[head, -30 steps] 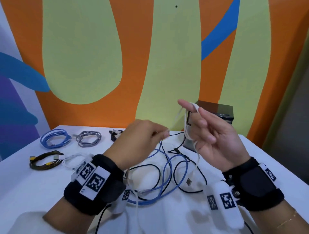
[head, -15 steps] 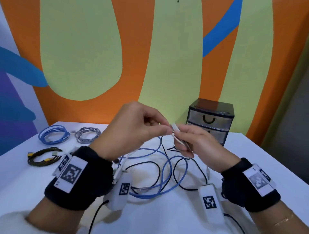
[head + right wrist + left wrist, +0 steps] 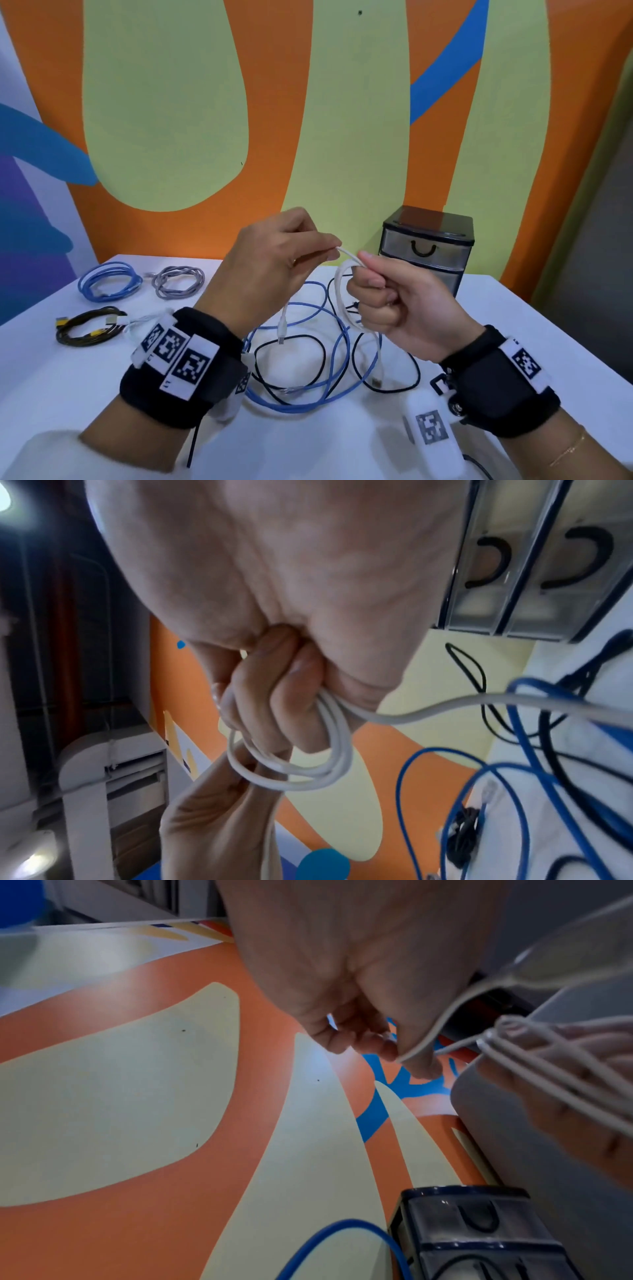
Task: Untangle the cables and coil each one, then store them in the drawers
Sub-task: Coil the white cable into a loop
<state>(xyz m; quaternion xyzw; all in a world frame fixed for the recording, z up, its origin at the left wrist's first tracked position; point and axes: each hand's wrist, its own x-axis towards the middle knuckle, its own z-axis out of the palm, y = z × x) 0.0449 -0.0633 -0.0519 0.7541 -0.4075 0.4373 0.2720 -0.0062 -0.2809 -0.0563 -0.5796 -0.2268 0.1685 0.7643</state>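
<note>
A: So, how far along is the cable job?

B: Partway, I'd judge. The right hand (image 3: 397,301) is curled around several loops of a white cable (image 3: 342,291), and the left hand (image 3: 274,260) pinches the same cable just beside the right thumb, feeding a turn.

A: Is that one nearly coiled?

B: Not quite; both ends hang loose below the hands, one plug (image 3: 281,339) dangling under the left hand.

A: And the rest?

B: Beyond the left hand's outer side lie coiled cables: a blue coil (image 3: 110,281), a grey coil (image 3: 178,281) and a black coil (image 3: 90,327). Directly beneath the hands, a blue cable (image 3: 308,394) and a black cable (image 3: 387,383) lie crossed over each other on the counter (image 3: 51,383).

A: Anything stored?

B: Seemingly not. The drawer unit (image 3: 428,250) behind the right hand looks closed.
</note>
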